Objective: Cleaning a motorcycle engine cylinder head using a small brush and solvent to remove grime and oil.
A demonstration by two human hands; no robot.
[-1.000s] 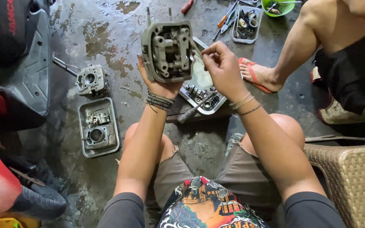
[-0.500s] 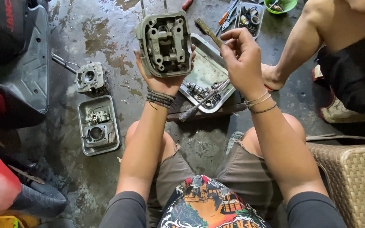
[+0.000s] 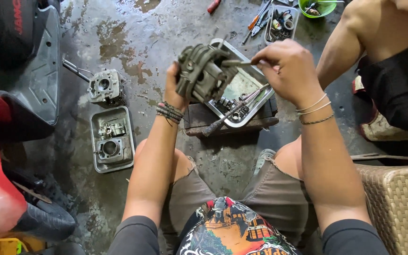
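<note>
Above the wet grey concrete floor (image 3: 166,28), head view: left hand (image 3: 174,89) grips a grey finned metal engine cylinder head (image 3: 203,72) from its left side, fingers wrapped round it, part held tilted in the air over a wooden block (image 3: 234,123). Right hand (image 3: 286,66) pinched shut on a thin metal tool (image 3: 236,62), its tip touching the cylinder head's right side. Dark beaded bracelets (image 3: 169,112) on the left wrist, thin string bands (image 3: 313,109) on the right wrist

Just below the held part, a rectangular silver metal tray (image 3: 257,101) sits on the wooden block, small dark parts and a long-handled tool (image 3: 234,111) lying in it, handle sticking out over the tray's lower left edge. On the floor to the left, a second grey finned engine part (image 3: 105,87) with a round bore, near it a bent metal wrench (image 3: 75,70). Below that, another rectangular metal tray (image 3: 113,139) holding a couple of engine pieces. Top of frame: small tray of bits (image 3: 282,21), screwdrivers (image 3: 259,16) beside it, green bowl (image 3: 318,6) at the edge. Another person's bare arm (image 3: 350,42) and dark shorts at upper right. Woven wicker seat (image 3: 400,203) at lower right, red and black scooter bodywork (image 3: 5,123) along the left
</note>
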